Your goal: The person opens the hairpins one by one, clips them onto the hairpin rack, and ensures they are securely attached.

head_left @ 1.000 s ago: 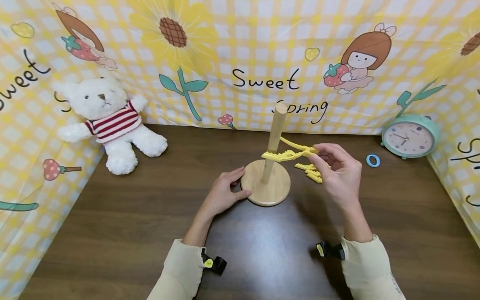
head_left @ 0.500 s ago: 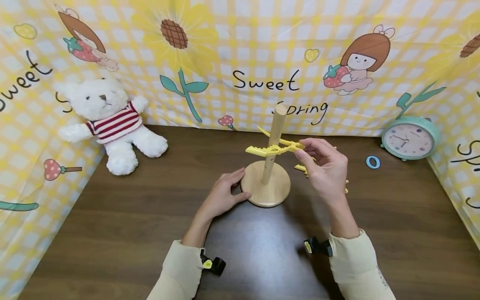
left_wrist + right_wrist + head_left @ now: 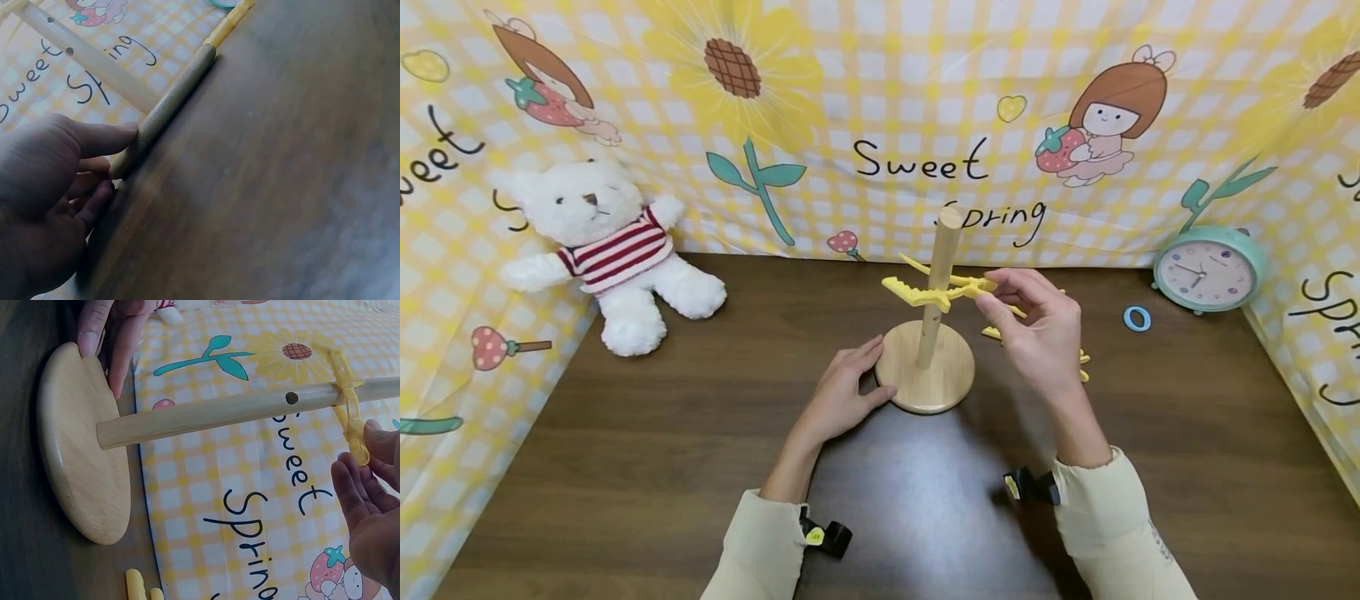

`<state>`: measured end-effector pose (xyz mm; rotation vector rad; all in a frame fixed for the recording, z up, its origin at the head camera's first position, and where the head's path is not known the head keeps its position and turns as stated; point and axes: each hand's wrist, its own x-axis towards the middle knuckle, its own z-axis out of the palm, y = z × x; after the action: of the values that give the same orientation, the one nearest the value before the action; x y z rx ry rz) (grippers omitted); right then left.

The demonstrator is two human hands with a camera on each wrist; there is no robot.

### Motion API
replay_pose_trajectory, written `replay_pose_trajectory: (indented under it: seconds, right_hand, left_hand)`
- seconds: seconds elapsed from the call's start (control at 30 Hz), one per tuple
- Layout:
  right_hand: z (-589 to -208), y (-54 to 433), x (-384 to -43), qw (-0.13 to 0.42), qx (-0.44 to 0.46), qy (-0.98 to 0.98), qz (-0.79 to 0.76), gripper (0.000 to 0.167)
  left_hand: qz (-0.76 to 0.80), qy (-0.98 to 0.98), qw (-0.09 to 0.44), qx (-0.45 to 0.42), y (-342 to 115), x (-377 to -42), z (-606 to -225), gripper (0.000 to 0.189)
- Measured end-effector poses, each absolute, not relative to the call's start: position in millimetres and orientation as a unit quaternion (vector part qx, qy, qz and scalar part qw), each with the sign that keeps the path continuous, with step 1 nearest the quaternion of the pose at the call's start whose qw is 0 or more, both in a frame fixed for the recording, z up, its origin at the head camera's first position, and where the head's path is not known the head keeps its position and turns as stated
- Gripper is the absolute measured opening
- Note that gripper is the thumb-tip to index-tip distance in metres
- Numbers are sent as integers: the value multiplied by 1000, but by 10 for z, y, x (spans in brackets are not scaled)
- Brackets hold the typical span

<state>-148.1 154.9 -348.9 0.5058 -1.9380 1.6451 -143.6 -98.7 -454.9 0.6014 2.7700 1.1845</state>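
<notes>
A wooden stand has a round base [image 3: 936, 383] and an upright post [image 3: 947, 242] with holes. My left hand [image 3: 844, 393] holds the base's left edge, with its thumb on the rim in the left wrist view. Between the thumb and fingers of my right hand [image 3: 1037, 329] is the handle end of a yellow alligator hair clip [image 3: 917, 294]. The clip lies across the post partway up, one toothed arm in front and one behind. In the right wrist view the clip [image 3: 351, 406] sits around the post, above a dark hole.
More yellow clips [image 3: 1084, 360] lie on the table, partly hidden behind my right hand. A blue ring [image 3: 1137, 318] and a mint alarm clock [image 3: 1208, 271] are at the right. A white teddy bear [image 3: 613, 250] sits at the back left, before a checked cloth backdrop [image 3: 820, 75].
My right hand has moved left with the clip, whose arms slid past both sides of the post and now stand closer together. The left hand has stayed on the base.
</notes>
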Motion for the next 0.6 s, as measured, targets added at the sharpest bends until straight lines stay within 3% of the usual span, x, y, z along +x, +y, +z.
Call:
replay_pose_trajectory:
  seconds: [0.6]
  right_hand:
    - [-3443,1623,-1517,256,206,-716,616,31]
  left_hand:
    - [393,901,52,176,-1000,-1447,-4531,71]
